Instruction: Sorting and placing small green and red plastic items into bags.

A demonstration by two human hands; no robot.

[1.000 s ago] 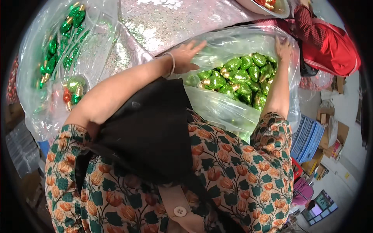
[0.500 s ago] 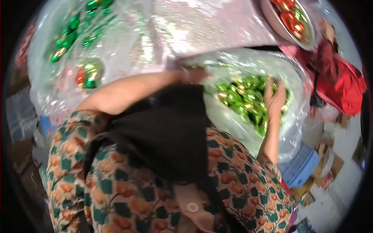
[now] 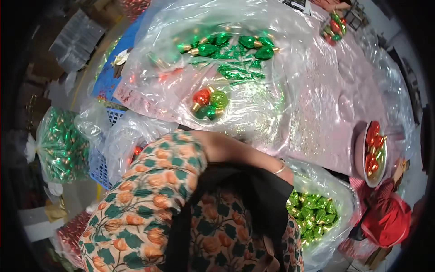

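Note:
My left arm reaches across to the right, a bangle at its wrist. Only the base of my left hand (image 3: 287,174) shows; the black cloth on my front hides the fingers, so their grip cannot be made out. Just past it lies a heap of shiny light green bulb-shaped ornaments (image 3: 312,213) with gold caps, inside an open clear plastic bag (image 3: 346,204). My right hand is out of sight.
Dark green bulb ornaments (image 3: 206,49) lie on plastic sheeting at the far side. Nearer sit a red ornament (image 3: 201,97) and green ones. A white bowl (image 3: 359,152) of red and gold ornaments stands right, beside another person's red garment (image 3: 389,222). Left are a blue crate (image 3: 99,167) and bagged green ornaments (image 3: 63,145).
My view has swung left, so the bag of light green ornaments sits lower in it. My right hand, earlier spread over those ornaments, has gone from sight.

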